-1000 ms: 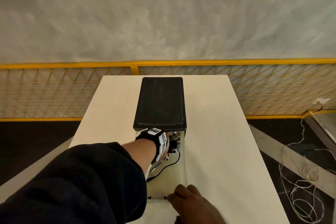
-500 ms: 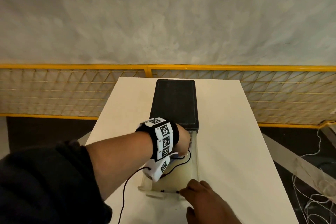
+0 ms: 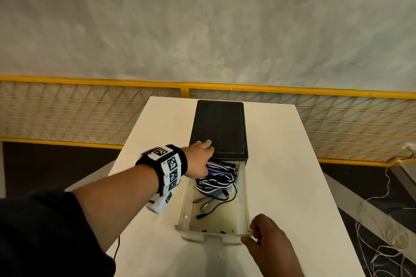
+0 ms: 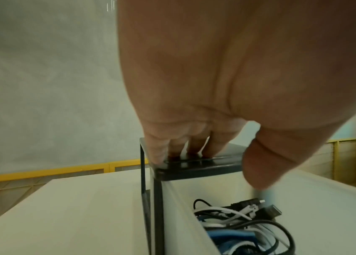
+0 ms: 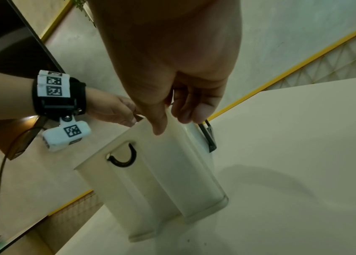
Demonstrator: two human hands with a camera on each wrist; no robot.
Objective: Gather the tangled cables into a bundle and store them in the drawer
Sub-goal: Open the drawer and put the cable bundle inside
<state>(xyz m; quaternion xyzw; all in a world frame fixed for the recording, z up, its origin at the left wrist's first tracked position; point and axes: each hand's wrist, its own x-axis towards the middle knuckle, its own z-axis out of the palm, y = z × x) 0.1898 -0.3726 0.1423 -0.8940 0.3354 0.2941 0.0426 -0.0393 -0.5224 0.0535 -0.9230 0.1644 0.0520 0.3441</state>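
Note:
A tangle of black, white and blue cables (image 3: 216, 179) lies in the back half of the pulled-out translucent drawer (image 3: 246, 200), with loose plug ends trailing toward its front. In the left wrist view the cables (image 4: 240, 220) sit just below my thumb. My left hand (image 3: 201, 154) holds nothing; its fingers (image 4: 183, 146) press flat on the front left corner of the black cabinet top (image 3: 219, 123). My right hand (image 3: 258, 235) pinches the drawer's front rim at its right corner, thumb (image 5: 158, 120) on the front panel (image 5: 150, 186).
The cabinet stands in the middle of a white table (image 3: 283, 182). A yellow mesh fence (image 3: 90, 114) runs behind the table. Loose white wires (image 3: 382, 245) lie on the floor to the right. A thin lead (image 3: 117, 247) hangs from my left wrist camera.
My left hand let go of the cables inside the drawer, rose out of it and settled on the cabinet top. My right hand stayed at the drawer's front.

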